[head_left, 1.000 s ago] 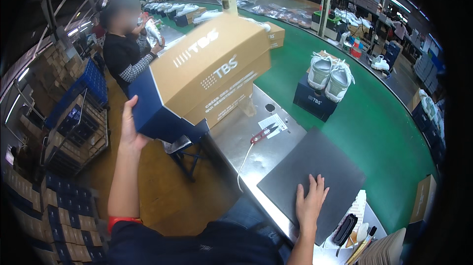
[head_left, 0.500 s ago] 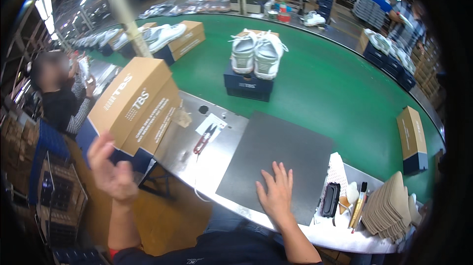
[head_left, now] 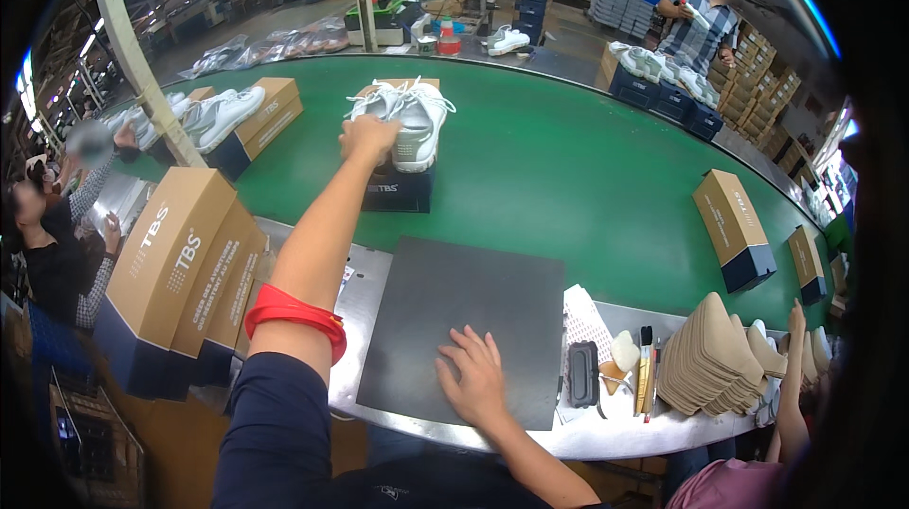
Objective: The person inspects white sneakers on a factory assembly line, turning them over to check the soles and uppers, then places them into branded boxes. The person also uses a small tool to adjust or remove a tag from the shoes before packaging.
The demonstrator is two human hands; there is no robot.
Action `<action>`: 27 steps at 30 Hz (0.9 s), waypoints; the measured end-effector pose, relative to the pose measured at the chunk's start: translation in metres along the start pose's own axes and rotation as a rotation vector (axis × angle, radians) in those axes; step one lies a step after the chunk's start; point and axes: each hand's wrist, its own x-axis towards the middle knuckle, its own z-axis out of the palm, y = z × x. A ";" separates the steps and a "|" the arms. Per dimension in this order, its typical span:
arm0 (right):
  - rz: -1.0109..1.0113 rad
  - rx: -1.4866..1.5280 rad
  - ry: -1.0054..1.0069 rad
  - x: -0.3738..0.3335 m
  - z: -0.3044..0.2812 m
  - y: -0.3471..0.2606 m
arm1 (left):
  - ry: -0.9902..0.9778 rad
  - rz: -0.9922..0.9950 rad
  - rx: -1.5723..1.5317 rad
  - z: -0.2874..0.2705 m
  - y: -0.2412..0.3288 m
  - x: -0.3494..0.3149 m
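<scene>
My left hand point(head_left: 369, 138) reaches over the green surface and closes on the heel of the left one of two white lace-up sneakers point(head_left: 417, 138). Part of that shoe is hidden behind the hand. The pair rests on a dark blue and brown shoebox point(head_left: 399, 189). On a dark grey mat point(head_left: 407, 320) my right hand point(head_left: 472, 378) lies flat, fingers apart and holding nothing. A red band point(head_left: 295, 316) circles my left forearm.
Tall stacked shoeboxes point(head_left: 185, 267) stand at the left, beside a post point(head_left: 142, 64). Right of the mat lie a black tray point(head_left: 582, 374), brushes point(head_left: 646, 372) and stacked tan insoles point(head_left: 710, 357). Another shoebox point(head_left: 734, 230) sits at the right. A co-worker's arm point(head_left: 793, 386) reaches in there.
My left hand has gone from open in the air near the stacked boxes forward onto the left sneaker. My right hand stays flat on the mat. The view has shifted right.
</scene>
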 end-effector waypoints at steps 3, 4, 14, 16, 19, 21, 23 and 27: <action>0.012 0.015 0.001 -0.001 0.001 0.002 | 0.006 0.055 -0.182 -0.003 -0.015 0.015; 0.012 0.016 -0.002 -0.002 0.001 0.002 | 0.016 0.041 -0.288 -0.006 -0.017 0.015; 0.389 1.081 0.014 0.013 -0.043 -0.011 | 0.151 0.564 -0.974 -0.087 -0.058 -0.207; 0.151 1.190 0.105 0.010 -0.061 -0.012 | 0.075 0.534 -1.260 -0.075 -0.083 -0.276; 0.227 0.759 0.055 0.001 -0.065 -0.022 | -0.411 0.271 -1.056 -0.040 -0.107 -0.320; 0.364 0.807 0.062 -0.005 -0.062 -0.024 | -0.550 0.106 -1.255 -0.019 -0.115 -0.335; 0.441 0.967 0.098 -0.010 -0.063 -0.023 | -0.493 0.128 -1.267 -0.007 -0.119 -0.339; 0.201 0.711 0.272 -0.012 -0.071 -0.012 | -0.445 0.316 -1.271 -0.001 -0.125 -0.348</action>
